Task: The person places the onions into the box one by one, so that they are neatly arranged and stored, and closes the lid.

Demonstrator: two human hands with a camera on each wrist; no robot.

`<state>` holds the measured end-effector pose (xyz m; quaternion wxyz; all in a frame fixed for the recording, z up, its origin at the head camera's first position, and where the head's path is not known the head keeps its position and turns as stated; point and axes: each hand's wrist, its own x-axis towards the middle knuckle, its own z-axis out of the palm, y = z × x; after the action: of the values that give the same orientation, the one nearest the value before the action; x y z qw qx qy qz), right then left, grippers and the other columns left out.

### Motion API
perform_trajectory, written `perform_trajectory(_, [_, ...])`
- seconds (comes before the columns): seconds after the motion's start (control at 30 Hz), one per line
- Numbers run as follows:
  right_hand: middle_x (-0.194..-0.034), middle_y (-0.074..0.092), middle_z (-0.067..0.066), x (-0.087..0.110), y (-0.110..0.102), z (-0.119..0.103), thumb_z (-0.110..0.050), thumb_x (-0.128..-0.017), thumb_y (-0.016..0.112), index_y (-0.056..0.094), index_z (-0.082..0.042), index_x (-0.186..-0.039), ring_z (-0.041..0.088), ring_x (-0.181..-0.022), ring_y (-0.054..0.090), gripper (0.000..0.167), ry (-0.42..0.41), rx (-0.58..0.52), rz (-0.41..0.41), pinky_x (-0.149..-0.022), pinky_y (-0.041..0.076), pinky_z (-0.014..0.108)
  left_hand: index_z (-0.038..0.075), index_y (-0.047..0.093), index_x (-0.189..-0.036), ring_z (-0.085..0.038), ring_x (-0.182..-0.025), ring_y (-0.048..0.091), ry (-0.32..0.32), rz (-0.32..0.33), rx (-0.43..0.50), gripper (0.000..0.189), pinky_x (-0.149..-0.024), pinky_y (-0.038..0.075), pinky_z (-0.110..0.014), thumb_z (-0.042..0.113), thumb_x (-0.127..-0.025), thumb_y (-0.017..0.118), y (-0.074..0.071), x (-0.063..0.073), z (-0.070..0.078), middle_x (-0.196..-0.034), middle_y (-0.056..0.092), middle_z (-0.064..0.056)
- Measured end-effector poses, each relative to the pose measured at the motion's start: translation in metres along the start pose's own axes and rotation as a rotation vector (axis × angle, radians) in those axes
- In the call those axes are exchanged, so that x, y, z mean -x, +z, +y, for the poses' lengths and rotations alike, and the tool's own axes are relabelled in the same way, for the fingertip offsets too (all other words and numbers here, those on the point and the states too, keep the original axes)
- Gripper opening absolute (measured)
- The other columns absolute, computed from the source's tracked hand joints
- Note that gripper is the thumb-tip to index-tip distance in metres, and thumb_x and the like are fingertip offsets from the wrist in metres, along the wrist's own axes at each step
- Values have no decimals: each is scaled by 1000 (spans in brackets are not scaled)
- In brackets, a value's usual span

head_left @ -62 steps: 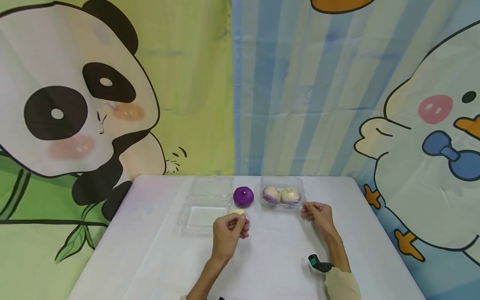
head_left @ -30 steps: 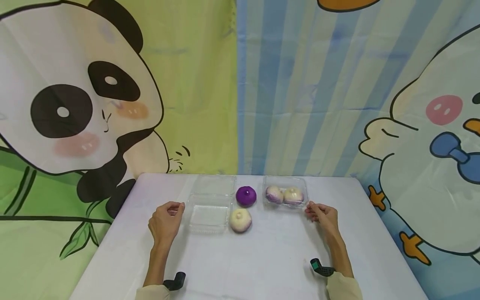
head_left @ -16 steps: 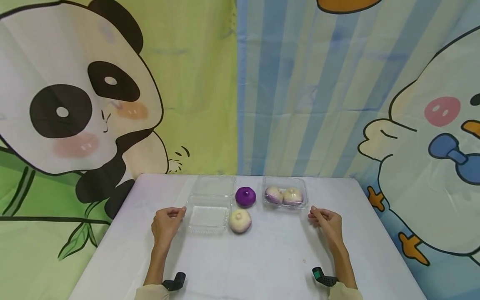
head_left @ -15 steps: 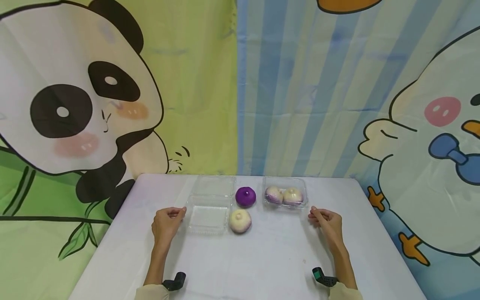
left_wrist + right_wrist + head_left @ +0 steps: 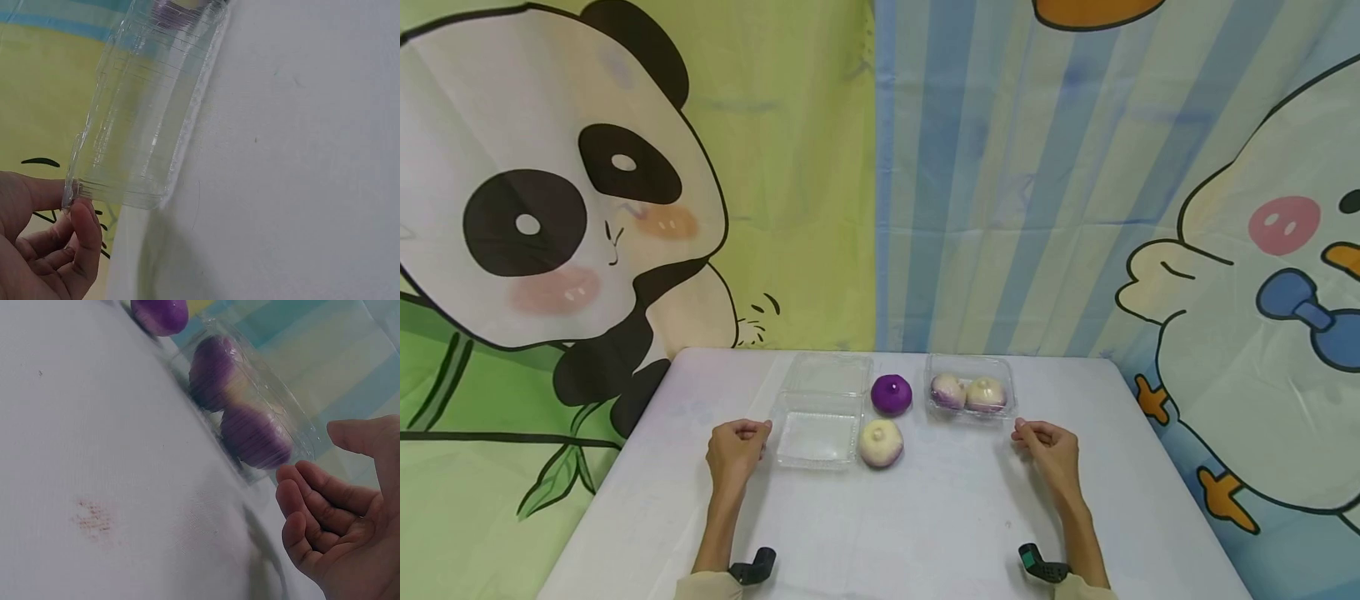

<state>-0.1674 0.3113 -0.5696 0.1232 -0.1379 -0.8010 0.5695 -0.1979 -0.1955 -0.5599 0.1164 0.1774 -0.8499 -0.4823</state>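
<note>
My left hand [image 5: 733, 454] pinches the left rim of a clear plastic clamshell box [image 5: 820, 437], which lies with its lid folded back and nothing inside; the left wrist view shows thumb and finger around the rim's corner. To the right of that box are a purple turnip [image 5: 891, 394] and, nearer me, a pale turnip [image 5: 881, 443]. A second clear box [image 5: 970, 365] holds two turnips [image 5: 986, 394]. Beside its near right corner is my right hand [image 5: 1049, 454]; in the right wrist view the thumb and loosely bent fingers are apart, gripping nothing.
A white-covered table [image 5: 917, 525] bears everything. Behind its far edge hangs a cartoon-printed curtain [image 5: 805, 208]. Black wrist cameras [image 5: 754, 567] sit on both wrists. A faint brownish stain [image 5: 94, 519] marks the cloth in the right wrist view.
My left hand has gone from the pale turnip leftward to the open box's rim. My right hand has come off the turnip box and drawn slightly back. The turnips stay put.
</note>
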Motion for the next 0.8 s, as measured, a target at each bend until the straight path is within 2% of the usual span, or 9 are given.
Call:
perform_trajectory(0.2, [-97,84,15,3,4,1,-36,-106,73,78,6,-113,18,-82,79,43,-7,11,-4,-73,61,23,-2,81,-90,-13,-51,65,15,21,25,23,-50,48,-25,19,-98,78,1,2,2,-63,71,-1])
perform_trajectory(0.4, [-97,84,16,8,10,-1,-33,-106,74,79,5,-112,20,-82,79,38,-54,-9,-30,-75,63,22,-3,80,-89,-14,-51,65,31,31,44,21,-50,48,-25,17,-97,78,2,3,2,-62,70,0])
perform_trajectory(0.8, [-103,82,22,18,36,-11,-21,-103,78,80,2,-112,21,-86,79,26,-177,-40,-181,-79,62,18,-3,80,-90,-11,-50,62,-2,32,62,22,-47,47,-24,18,-96,80,3,1,1,-62,70,0])
